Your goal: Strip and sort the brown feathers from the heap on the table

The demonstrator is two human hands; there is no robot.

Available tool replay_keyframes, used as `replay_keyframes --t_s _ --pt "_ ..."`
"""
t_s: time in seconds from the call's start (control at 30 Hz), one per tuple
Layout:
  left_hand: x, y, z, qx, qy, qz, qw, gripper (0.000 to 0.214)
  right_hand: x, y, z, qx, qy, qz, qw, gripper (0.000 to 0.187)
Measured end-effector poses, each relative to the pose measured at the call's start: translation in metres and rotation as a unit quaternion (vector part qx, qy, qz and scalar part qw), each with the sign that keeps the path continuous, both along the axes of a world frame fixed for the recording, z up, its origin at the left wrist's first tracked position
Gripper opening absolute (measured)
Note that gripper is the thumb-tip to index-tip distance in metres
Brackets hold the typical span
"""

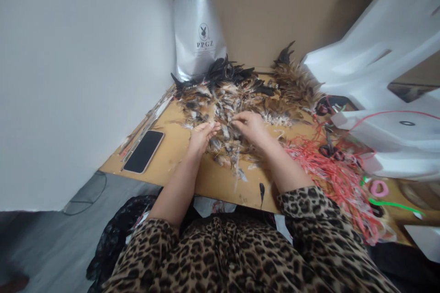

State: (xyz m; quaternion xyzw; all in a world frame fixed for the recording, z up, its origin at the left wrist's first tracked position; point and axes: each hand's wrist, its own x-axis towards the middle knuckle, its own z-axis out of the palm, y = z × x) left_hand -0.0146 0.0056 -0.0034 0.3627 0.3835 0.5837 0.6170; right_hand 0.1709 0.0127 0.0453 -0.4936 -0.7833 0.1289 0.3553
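A loose pile of brown, white and black feathers (230, 96) spreads over the tan tabletop. My left hand (205, 135) is closed in a pinch at the pile's near side, with a pale feather at its fingertips. Just to its right, my right hand (252, 127) pinches a feather between thumb and forefinger, its wrist bent inward. The two hands are apart by a small gap, and feathers lie beneath and between them. Fine detail at the fingertips is blurred.
A phone (144, 151) lies left on the table (178, 165). Behind the pile stands a white bag (199, 32); a brown feather bundle (297, 82) is at the back right. Red strings (319, 165), scissors (330, 146) and white foam-like pieces (388, 142) crowd the right.
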Motion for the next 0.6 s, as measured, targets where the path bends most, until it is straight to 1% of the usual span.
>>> replay_keyframes --t_s 0.07,0.13,0.2,0.27,0.33,0.47,0.6 --pt "-0.001 0.002 -0.002 -0.008 -0.006 0.004 1.0 0.022 0.008 0.006 -0.002 -0.046 0.028 -0.027 0.998 0.021" --pt "-0.002 0.004 -0.003 -0.016 -0.019 0.005 1.0 0.021 0.014 0.011 -0.006 -0.093 0.035 -0.039 0.994 0.021" --pt "-0.001 0.004 -0.003 -0.019 -0.039 0.008 0.999 0.02 0.015 0.012 -0.01 -0.127 0.026 -0.029 0.991 0.02" --pt "-0.002 0.005 -0.004 -0.018 -0.054 0.013 0.998 0.02 0.015 0.011 -0.012 -0.146 0.001 -0.01 0.989 0.018" --pt "-0.002 0.005 -0.005 -0.016 -0.06 0.014 0.998 0.02 0.013 0.008 -0.012 -0.141 -0.032 -0.013 0.989 0.018" --pt "-0.001 0.005 -0.006 -0.006 -0.057 0.0 0.998 0.02 0.007 0.007 -0.015 -0.093 -0.08 -0.067 0.99 0.018" --pt "0.0 0.003 -0.005 -0.003 -0.05 -0.01 0.999 0.022 -0.001 0.014 -0.026 -0.104 -0.072 -0.078 0.989 0.022"
